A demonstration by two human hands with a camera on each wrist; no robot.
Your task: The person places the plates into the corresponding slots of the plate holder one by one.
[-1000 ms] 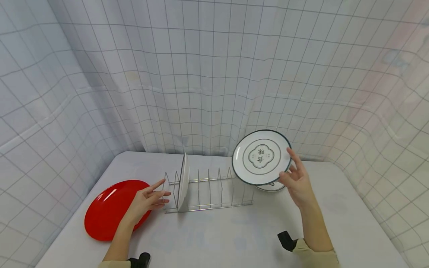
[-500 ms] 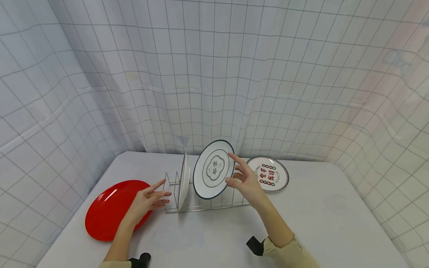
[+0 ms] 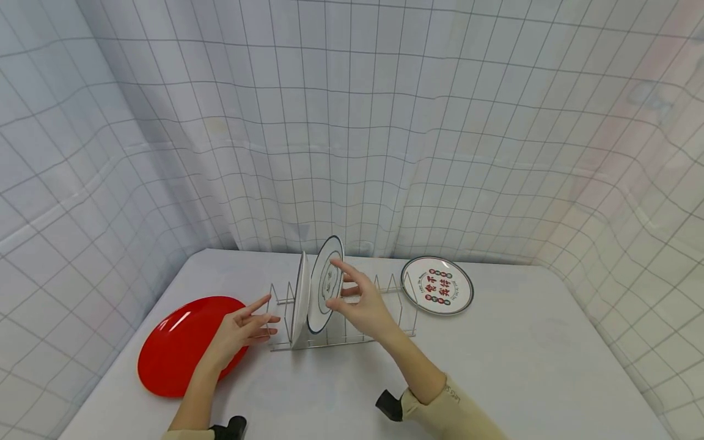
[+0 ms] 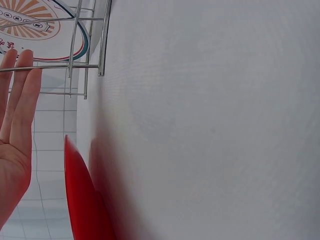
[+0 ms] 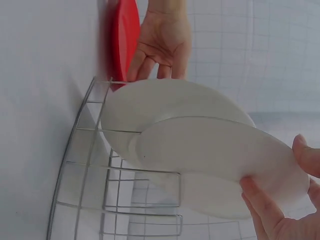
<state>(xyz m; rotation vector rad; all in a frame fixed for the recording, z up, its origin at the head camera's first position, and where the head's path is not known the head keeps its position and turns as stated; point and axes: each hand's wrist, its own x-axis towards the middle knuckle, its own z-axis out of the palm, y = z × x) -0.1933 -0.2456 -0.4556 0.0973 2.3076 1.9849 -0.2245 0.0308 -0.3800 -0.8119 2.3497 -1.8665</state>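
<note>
My right hand [image 3: 365, 305] pinches the edge of a white plate [image 3: 326, 293] with a dark rim, tilted steeply above the wire dish rack [image 3: 352, 343]. Thumb and fingers grip opposite faces of it in the right wrist view. Just left of it another white plate [image 3: 300, 305] stands upright in the rack; the left wrist view shows its orange-rayed pattern and blue-and-red rim. At the rack's left end, my left hand [image 3: 239, 333] rests its extended fingers against the end wires. Whether the held plate's lower edge touches the rack wires is unclear.
A large red oval plate [image 3: 181, 348] lies on the white table [image 3: 330, 397] at left, partly under my left forearm. Behind the rack's right end lies a white plate [image 3: 437, 285] with red lettering. A gridded white curtain [image 3: 352, 153] encloses the back and sides.
My right hand has carried the dark-rimmed plate leftward from above the red-lettered plate to beside the standing plate, turning it nearly edge-on. My left hand has stayed in place.
</note>
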